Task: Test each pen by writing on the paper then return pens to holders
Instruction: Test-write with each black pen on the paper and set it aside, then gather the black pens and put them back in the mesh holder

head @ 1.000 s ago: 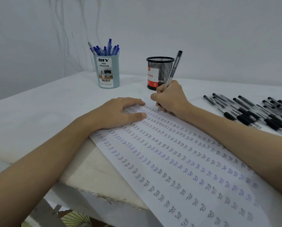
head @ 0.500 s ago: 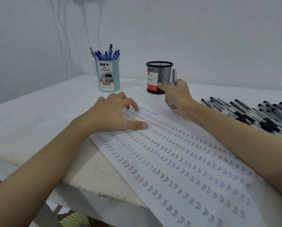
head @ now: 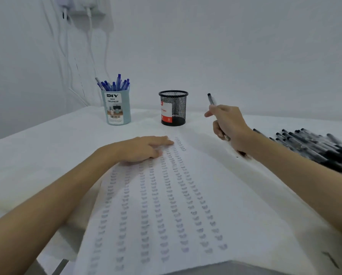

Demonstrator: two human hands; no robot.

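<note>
Step in hand: by my reading, you are carrying a tested pen to its holder; the writing looks finished for this one.
Right hand (head: 228,124): your grip is curled round the black pen (head: 211,100), lifted off the paper, cap end pointing up and away from you.
Left hand (head: 144,147): fingers flat and straight on the paper (head: 235,205), pressing its far left part; it holds nothing.
Where the pen is: in the air, right of the black mesh holder (head: 173,108) and apart from it, not yet over the rim.
Holders: the mesh holder looks empty from here, though its inside is partly hidden; the blue-grey holder (head: 118,108) to its left carries blue pens (head: 114,85).
Choice of holder: a black pen most likely belongs in the mesh one, as the other is full of blue.
How to do it well: bring the pen above the rim first, turn it near upright, then let it go low inside so it does not bounce out or tip the light mesh.
Paper: keep your left palm where it is so the sheet does not slide.
Pile of black pens (head: 313,147): lies on the surface to your right; mind your forearm does not sweep it.
Blur: the rows of writing are smeared, so ink quality cannot be judged.
</note>
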